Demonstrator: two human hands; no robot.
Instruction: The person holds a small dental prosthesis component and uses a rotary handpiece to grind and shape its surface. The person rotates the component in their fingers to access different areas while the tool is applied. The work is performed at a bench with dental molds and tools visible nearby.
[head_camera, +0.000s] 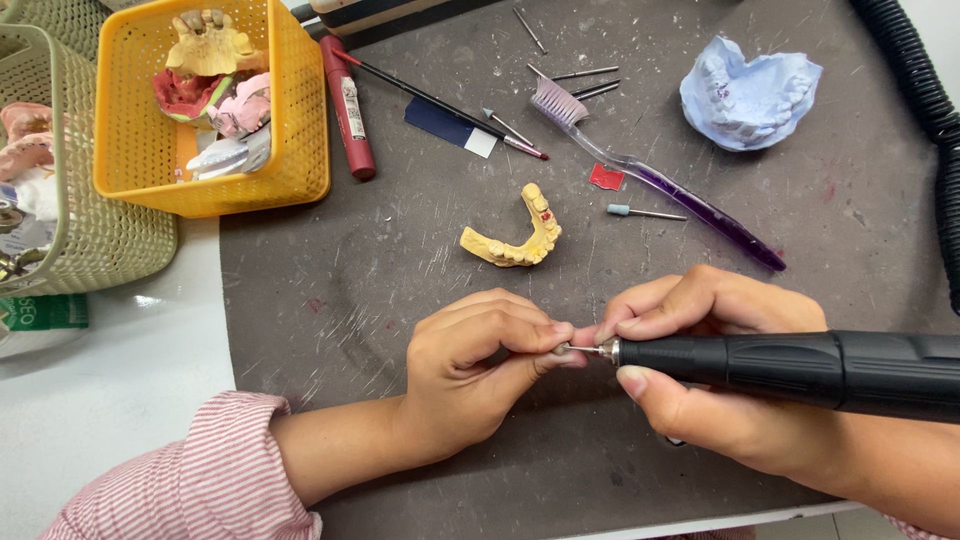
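Observation:
My right hand (720, 370) grips a black rotary handpiece (800, 368) that lies across the lower right of the grey mat (330, 320). Its thin metal bur (580, 349) points left. My left hand (475, 365) pinches the tip of that bur between thumb and forefinger. Just beyond the hands a yellow plaster dental arch (515, 235) lies on the mat, with a small red mark on it.
A purple toothbrush (660, 180), a blue dental cast (745, 90), loose burs (640, 212), a red marker (350, 110) and a thin brush (440, 100) lie on the mat. A yellow basket (300, 150) with casts and a beige basket (90, 230) stand left. A black hose (930, 120) runs along the right edge.

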